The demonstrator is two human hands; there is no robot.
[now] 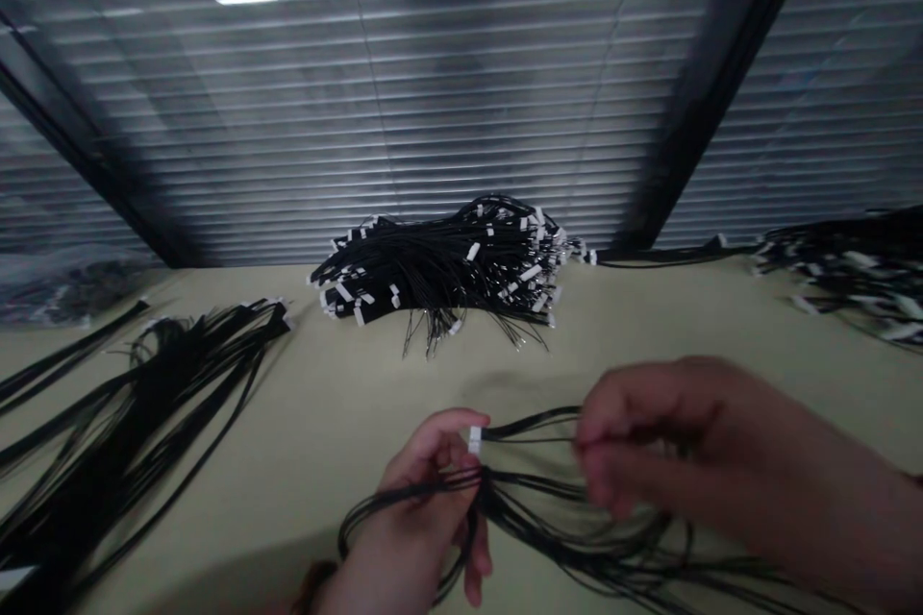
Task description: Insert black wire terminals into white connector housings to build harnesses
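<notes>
My left hand [425, 500] is closed around a loose bunch of thin black wires [569, 519], and a small white connector [474, 440] sticks up at its fingertips. My right hand [649, 442] is to the right, its fingertips pinching a black wire [534, 428] that runs from that connector. The rest of the wires droop in loops onto the beige table top [361, 384] below and between my hands.
A large heap of black wires with white connectors [439, 274] lies at the far edge of the table. Further bundles lie at the left [137, 423] and far right [851, 274]. Slatted blinds and dark posts stand beyond the table.
</notes>
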